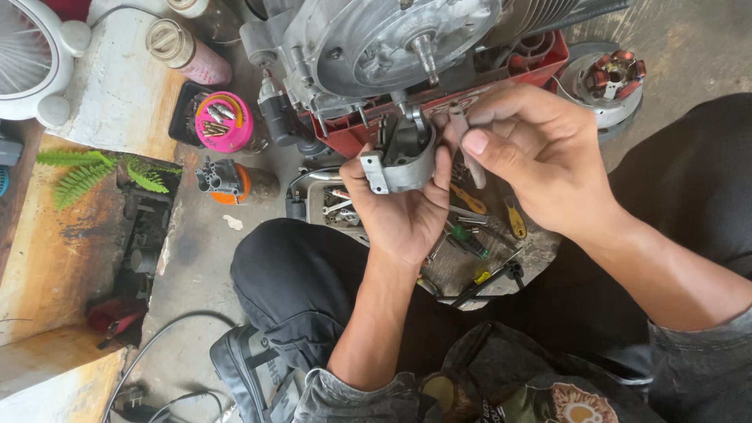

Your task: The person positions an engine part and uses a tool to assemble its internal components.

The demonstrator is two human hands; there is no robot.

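Head view
Part in hand: a small grey cast-metal housing (402,154), curved like a half-ring, with a dark hollow inside and a flat mounting ear with a hole at its lower left corner.
Where it is: held up just below the big grey engine casing (376,47) and in front of the red frame (439,106), above the person's lap and the tray of tools (470,258).
Left hand (403,211): palm up, fingers curled around the housing from below; thumb on its left side, fingertips on its right edge. Closed firmly on the part.
Right hand (533,153): thumb and forefinger pinched together on a thin grey rod-like piece (462,133), whose top end reaches up beside the housing's upper right edge. Remaining fingers folded loosely.
Contact: I cannot tell whether the rod touches the housing.
Around: a pink cup of small metal bits (223,121) and an orange-and-grey part (223,182) on the floor to the left; a stator with copper coils (611,78) at upper right; green fern leaves (94,168) at the left.
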